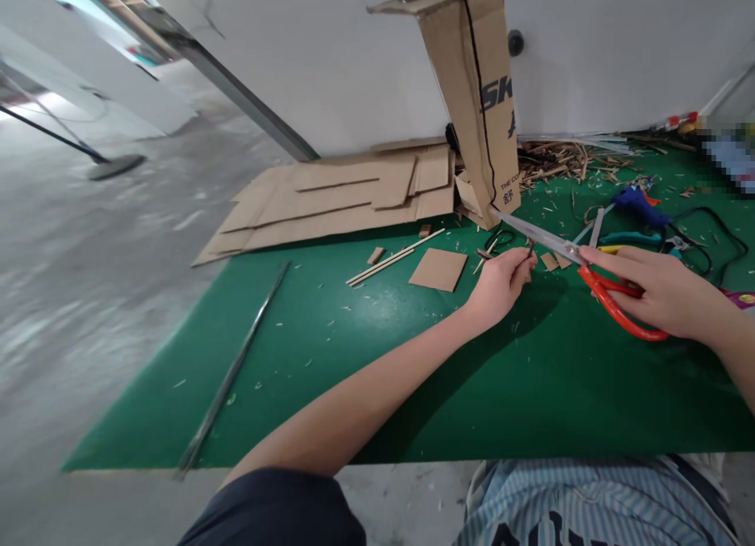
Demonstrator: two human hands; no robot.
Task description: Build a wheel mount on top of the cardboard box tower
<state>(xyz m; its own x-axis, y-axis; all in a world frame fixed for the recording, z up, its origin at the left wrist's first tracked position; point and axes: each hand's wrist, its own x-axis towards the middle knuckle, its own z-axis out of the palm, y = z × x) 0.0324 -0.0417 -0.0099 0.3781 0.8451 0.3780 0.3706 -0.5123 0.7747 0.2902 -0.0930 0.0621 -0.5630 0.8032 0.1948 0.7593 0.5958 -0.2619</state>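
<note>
Head view: left hand (499, 288) pinching a small sliver (529, 251), too small to identify, between fingertips and thumb, just below the steel blades of red-handled scissors (613, 306). Right hand (664, 290) closed around the handles. Blade tips near an upright cardboard column (472, 82), far side of a green mat (330, 357).

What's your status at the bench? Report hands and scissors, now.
Right hand gripping orange-handled scissors, blades pointing at upright cardboard column. Left hand curled beside the blades, any held piece too small to tell. Cardboard scraps on green mat below.
</note>
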